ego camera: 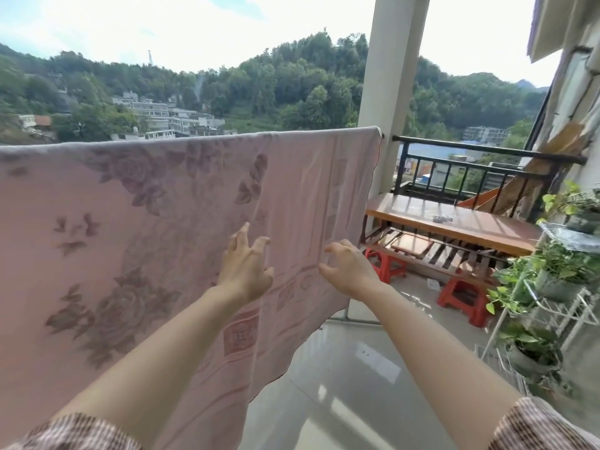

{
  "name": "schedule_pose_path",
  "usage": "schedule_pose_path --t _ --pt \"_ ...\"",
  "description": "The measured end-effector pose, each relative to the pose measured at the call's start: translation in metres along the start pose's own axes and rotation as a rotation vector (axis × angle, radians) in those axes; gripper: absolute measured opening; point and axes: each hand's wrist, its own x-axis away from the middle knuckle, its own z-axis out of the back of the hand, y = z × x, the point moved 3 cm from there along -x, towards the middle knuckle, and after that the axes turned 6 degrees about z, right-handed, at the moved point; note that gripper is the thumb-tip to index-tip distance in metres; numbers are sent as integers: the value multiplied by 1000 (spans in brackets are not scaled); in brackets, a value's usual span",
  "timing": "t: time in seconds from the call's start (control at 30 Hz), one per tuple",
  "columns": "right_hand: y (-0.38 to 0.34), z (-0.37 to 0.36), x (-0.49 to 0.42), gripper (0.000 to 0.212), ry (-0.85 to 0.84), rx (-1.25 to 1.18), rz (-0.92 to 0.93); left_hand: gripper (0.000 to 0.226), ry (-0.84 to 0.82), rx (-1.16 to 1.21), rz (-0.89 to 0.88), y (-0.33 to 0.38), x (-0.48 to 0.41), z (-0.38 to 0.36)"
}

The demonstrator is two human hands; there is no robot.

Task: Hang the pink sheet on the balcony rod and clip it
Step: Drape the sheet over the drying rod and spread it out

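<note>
The pink sheet (168,222) with darker rose patterns hangs draped over the rod, filling the left and middle of the view; the rod itself is hidden under its top fold, with only a dark end (383,136) showing by the pillar. My left hand (246,264) is in front of the sheet's lower right part, fingers spread and curled, holding nothing. My right hand (349,269) is close to the sheet's right edge, fingers apart and bent, touching or nearly touching the cloth. No clip is visible.
A white pillar (393,76) stands right of the sheet. Beyond it are a black balcony railing (480,164), a wooden table (461,222) with small objects on it, red stools (464,297), and potted plants on a white rack (552,287). Glossy tiled floor (373,368) lies below.
</note>
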Motion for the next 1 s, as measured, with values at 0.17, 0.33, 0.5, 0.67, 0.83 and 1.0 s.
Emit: schedule_pose_path --t 0.17,0.33,0.5,0.67,0.83,1.0 --pt "86 -1 -62 49 -12 -21 -33 63 -39 -57 -43 49 -85 -63" --pt "175 9 -158 49 -11 -16 -70 64 4 -76 -105 102 -196 -115" --pt "259 34 -255 47 28 -59 -120 62 -10 -84 -125 161 -308 -163" --pt "347 40 -334 37 17 -85 -156 60 -25 -79 -164 216 -394 -221" --pt "440 43 -415 45 7 -69 -107 60 -7 -49 -140 271 -474 -287" --pt "539 56 -505 44 -3 -106 -39 57 131 63 -69 339 -559 -355"
